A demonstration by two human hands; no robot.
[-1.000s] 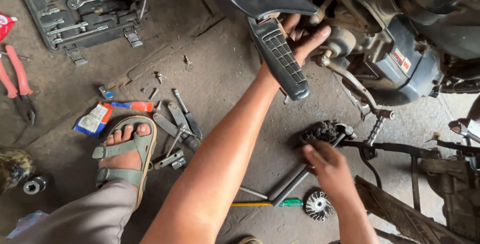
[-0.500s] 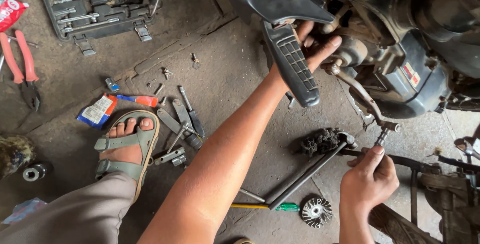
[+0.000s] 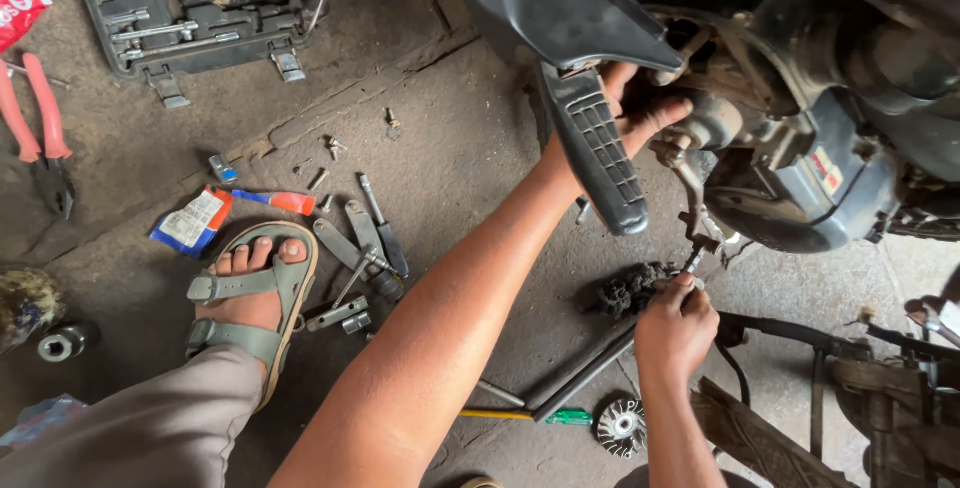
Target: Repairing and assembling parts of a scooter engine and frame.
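A red packet with white print lies at the top-left edge, partly cut off. On the floor just above the sandalled foot lies a flat pouch — white panel, blue and orange ends. A small red-and-white label sits on the dark engine casing at right.

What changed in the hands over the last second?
The right hand left the grimy part on the floor and rose to pinch a small metal fitting under the engine. The left hand stayed reaching in behind the black footrest.
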